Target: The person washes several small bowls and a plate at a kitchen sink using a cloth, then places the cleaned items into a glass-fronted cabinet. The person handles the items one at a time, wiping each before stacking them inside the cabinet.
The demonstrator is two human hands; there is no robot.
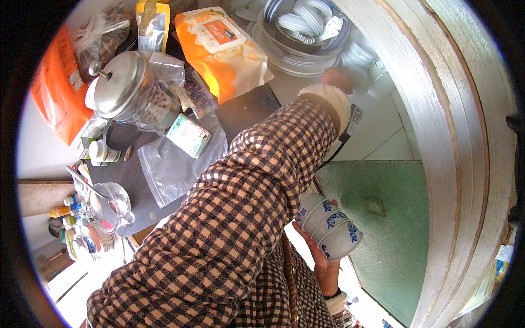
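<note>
My right hand (319,253) supports a tilted, nested stack of white bowls with blue flower patterns (338,241) from below and behind. My left arm, in a checked quilted sleeve with a fleece cuff, stretches across the view. At its end my left hand (335,78) is blurred, close to stacked white dishes; its fingers and anything in them cannot be made out. Beside it stand stacked white plates (293,67). Above the plates, a large bowl (268,35) holds smaller bowls and several white spoons (305,22). Small white bowls (361,49) stand stacked just beyond the hand.
A curved metal frame (463,135) runs down the right, beside a green textured panel (381,229). A black cable with a label (353,121) lies near my cuff. The dark tabletop holds a wipes pack (242,67), a lidded glass pot (123,88) and a glass cup (110,209).
</note>
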